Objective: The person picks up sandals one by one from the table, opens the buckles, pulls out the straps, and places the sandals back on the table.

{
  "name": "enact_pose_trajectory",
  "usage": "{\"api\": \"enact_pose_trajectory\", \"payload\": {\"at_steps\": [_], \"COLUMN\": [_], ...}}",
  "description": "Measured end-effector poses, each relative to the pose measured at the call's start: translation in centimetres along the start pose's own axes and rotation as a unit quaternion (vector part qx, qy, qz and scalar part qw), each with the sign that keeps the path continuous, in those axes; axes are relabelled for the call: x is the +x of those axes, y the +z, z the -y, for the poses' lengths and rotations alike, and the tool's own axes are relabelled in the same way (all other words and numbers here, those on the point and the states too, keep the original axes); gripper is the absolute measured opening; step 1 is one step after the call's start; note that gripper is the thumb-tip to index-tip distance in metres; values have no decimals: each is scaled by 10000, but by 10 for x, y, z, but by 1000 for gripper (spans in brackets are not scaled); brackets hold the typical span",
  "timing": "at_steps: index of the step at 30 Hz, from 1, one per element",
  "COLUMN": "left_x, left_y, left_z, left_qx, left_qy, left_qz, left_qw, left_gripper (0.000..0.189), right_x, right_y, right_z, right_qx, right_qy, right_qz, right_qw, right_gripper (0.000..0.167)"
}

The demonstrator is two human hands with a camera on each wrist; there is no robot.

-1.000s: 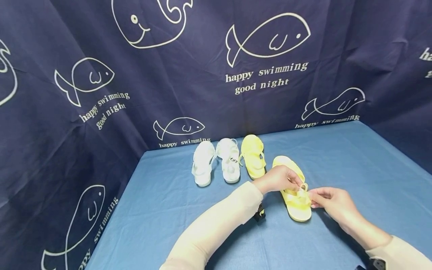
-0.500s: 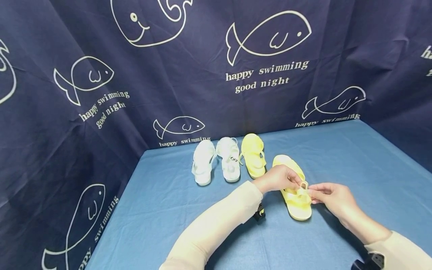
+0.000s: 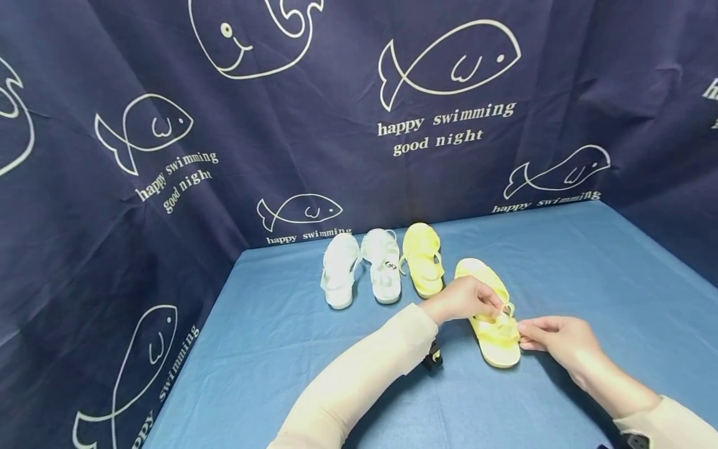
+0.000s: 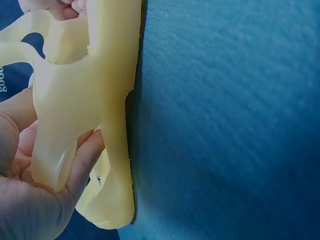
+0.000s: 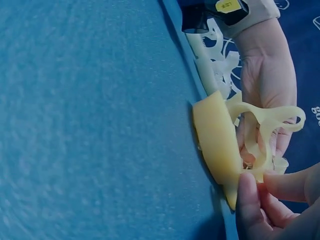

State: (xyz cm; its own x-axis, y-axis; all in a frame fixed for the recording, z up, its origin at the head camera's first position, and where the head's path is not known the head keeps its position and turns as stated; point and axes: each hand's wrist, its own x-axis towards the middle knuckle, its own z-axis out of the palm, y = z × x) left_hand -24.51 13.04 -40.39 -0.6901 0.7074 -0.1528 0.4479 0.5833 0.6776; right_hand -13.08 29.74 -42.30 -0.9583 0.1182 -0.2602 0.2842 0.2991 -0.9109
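Observation:
A yellow sandal (image 3: 498, 354) lies sole down on the blue cloth, toe pointing away to the upper left. From its left side my left hand (image 3: 467, 295) reaches over and grips the sandal's strap; in the left wrist view the fingers (image 4: 86, 155) come up through an opening in the yellow upper (image 4: 65, 95). On the sandal's right side my right hand (image 3: 563, 338) pinches the strap's edge between thumb and fingertips, close above the sole, as the right wrist view shows with the thumb (image 5: 247, 197) beside the sole (image 5: 216, 140).
Behind and left of the held sandal stands another yellow sandal (image 3: 422, 249). Farther left are two pale mint sandals, one (image 3: 386, 284) with a dark mark and one (image 3: 339, 268) at the row's end. A dark fish-print curtain (image 3: 314, 125) rises behind the blue-covered table (image 3: 269, 349).
My right fingertips rose to the strap's loop half a second ago and are now lower, at the strap's right edge. The left hand keeps its grip; the sandal has barely moved.

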Motion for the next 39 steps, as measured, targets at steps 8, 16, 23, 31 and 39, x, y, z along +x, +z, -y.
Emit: {"api": "enact_pose_trajectory", "payload": {"at_steps": [8, 16, 23, 31, 39], "left_x": [1, -2, 0, 1, -1], "left_y": [2, 5, 2, 2, 2], "left_z": [-8, -9, -7, -6, -11], "left_qx": [593, 584, 521, 523, 575], "left_qy": [22, -2, -74, -59, -136], "left_qz": [-166, -181, -192, -225, -256], "left_qw": [9981, 9981, 9984, 9984, 9979], "left_gripper": [8, 8, 7, 6, 8], "right_x": [2, 5, 10, 13, 15], "right_y": [3, 3, 0, -1, -8], "right_z": [-1, -3, 2, 6, 14], "right_qx": [-83, -24, 17, 123, 100], "right_qy": [-149, -205, -226, -162, -45], "right_qz": [-350, -412, -254, -132, 115], "right_qw": [9992, 9989, 9994, 9997, 9999], "right_gripper": [45, 42, 44, 40, 34]}}
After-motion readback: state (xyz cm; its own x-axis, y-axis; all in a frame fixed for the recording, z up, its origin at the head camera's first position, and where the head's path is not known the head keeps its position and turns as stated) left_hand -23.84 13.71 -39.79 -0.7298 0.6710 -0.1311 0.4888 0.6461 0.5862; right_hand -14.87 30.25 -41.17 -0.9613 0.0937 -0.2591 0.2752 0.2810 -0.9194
